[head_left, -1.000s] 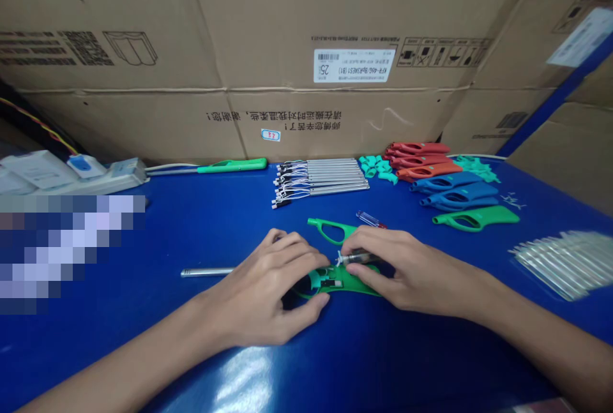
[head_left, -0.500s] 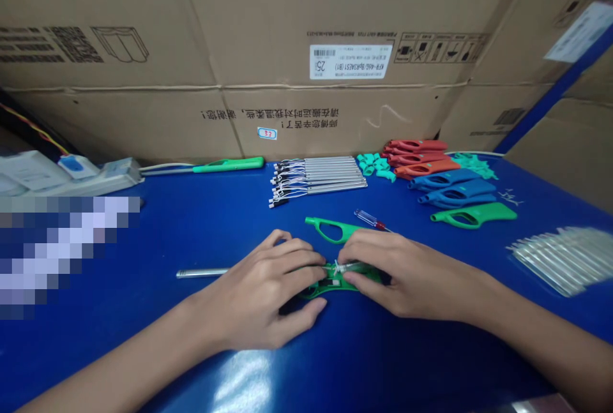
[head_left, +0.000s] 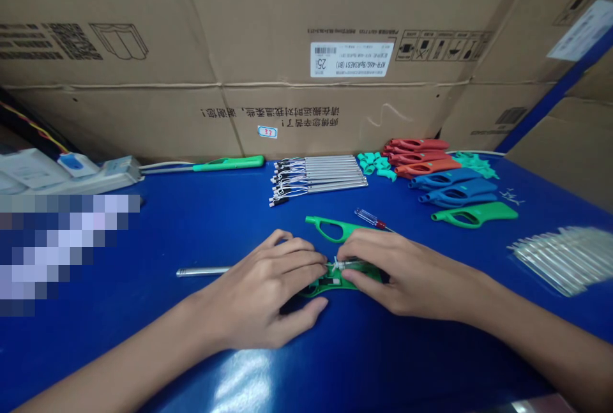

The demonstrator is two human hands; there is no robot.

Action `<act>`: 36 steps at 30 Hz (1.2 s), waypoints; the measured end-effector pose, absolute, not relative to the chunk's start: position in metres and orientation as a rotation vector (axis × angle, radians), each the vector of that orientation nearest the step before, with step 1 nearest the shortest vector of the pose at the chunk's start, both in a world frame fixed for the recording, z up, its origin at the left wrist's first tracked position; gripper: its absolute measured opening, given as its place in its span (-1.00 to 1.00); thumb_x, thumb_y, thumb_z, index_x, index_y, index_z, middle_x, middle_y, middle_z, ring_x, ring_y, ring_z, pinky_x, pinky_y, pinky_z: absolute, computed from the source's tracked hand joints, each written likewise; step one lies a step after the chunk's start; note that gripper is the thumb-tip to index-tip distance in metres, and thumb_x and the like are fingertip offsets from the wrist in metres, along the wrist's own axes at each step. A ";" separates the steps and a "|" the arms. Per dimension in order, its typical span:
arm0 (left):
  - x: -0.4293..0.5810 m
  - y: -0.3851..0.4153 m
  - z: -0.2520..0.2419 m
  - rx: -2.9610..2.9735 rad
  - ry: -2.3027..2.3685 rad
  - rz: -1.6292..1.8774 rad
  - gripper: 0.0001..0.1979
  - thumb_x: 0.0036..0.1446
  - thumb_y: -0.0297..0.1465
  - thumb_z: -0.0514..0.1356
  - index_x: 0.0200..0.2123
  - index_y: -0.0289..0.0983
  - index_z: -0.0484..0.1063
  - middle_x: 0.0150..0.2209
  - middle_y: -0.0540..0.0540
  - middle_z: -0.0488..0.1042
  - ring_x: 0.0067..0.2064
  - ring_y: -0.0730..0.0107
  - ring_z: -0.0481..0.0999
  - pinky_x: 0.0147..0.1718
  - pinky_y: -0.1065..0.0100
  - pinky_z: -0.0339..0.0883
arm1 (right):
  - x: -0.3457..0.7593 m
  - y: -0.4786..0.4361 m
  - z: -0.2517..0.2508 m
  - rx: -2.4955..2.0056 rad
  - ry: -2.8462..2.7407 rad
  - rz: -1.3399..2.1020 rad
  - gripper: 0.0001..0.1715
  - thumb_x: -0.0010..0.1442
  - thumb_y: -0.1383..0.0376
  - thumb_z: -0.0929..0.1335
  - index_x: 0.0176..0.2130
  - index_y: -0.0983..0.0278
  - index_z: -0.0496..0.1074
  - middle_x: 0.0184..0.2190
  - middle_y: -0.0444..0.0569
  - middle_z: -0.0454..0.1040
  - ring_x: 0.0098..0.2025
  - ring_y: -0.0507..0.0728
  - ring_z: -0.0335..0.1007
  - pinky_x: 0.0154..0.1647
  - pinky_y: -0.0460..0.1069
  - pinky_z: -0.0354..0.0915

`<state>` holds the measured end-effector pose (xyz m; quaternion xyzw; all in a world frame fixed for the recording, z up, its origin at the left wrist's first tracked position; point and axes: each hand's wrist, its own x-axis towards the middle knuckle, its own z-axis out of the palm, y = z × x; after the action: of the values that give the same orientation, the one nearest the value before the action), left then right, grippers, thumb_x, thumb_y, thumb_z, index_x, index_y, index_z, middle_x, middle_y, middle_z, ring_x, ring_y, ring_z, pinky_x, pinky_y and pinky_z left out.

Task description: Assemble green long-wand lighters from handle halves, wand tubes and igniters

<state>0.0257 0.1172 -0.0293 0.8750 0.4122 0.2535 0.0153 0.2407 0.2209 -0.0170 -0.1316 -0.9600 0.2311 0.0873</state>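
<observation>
Bench stock, upper frame.
Cardboard boxes [head_left: 287, 106] behind; metal tubes [head_left: 320, 177] centre; coloured shells [head_left: 443, 178] upper right; screwdriver [head_left: 370, 217] mid-frame.

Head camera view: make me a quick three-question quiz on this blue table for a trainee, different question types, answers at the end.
1. True or false: the left hand and the right hand both grip the green handle shell lying on the blue table.
2. In the pile of handle shells at the far right, which colour lies farthest back? A red shells; B blue; C green.
3. Fill in: the small screwdriver lies just behind the ___ hand.
Key: 1 true; 2 A; 3 right.
</observation>
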 end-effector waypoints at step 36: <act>0.025 0.117 -0.029 2.723 1.260 0.810 -0.77 0.25 -0.43 0.15 -0.07 -0.36 0.49 -0.10 -0.13 0.58 -0.10 0.27 0.52 -0.01 0.18 0.26 | 0.241 0.221 -0.019 -0.451 -2.865 0.679 -0.82 0.37 0.28 0.25 -0.10 0.28 0.39 -0.20 -0.07 0.41 -0.18 0.06 0.32 -0.15 -0.02 0.23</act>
<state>0.0252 0.1172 -0.0291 0.8761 0.4053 0.2605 0.0170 0.2412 0.2209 -0.0190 -0.1508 -0.9587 0.2273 0.0811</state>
